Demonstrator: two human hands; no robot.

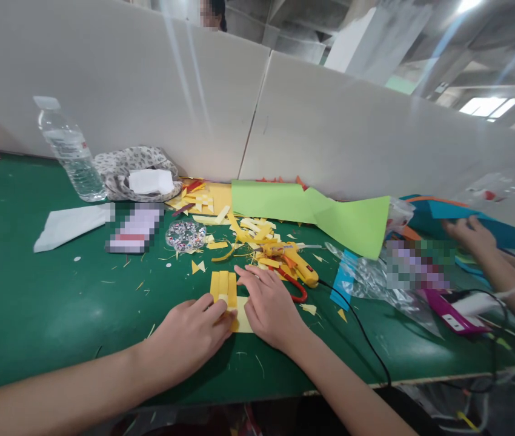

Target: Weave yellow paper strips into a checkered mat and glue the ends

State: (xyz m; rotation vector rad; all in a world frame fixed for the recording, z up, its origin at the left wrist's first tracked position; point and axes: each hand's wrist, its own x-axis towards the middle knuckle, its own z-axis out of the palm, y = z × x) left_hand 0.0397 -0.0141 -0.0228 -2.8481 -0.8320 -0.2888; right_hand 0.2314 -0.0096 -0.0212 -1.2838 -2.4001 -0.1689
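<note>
My left hand point(191, 334) and my right hand point(270, 307) rest side by side on the green table point(39, 303), both pressing on a small yellow paper piece point(223, 286) made of folded strips laid on a paler yellow sheet. The left thumb and fingers pinch its near edge. The right hand lies flat over its right side, fingers pointing left. A yellow glue gun point(294, 261) with red scissors handles point(294, 287) beside it lies just beyond my right hand.
Yellow paper scraps point(248, 230) and a green sheet point(325, 215) lie behind. A water bottle point(70, 151), patterned cloth point(134, 166), white paper point(71, 224) and googly eyes point(185, 235) sit left. Another person's hand point(469, 233) touches blue paper at right. A black cord point(362, 330) runs to the table edge.
</note>
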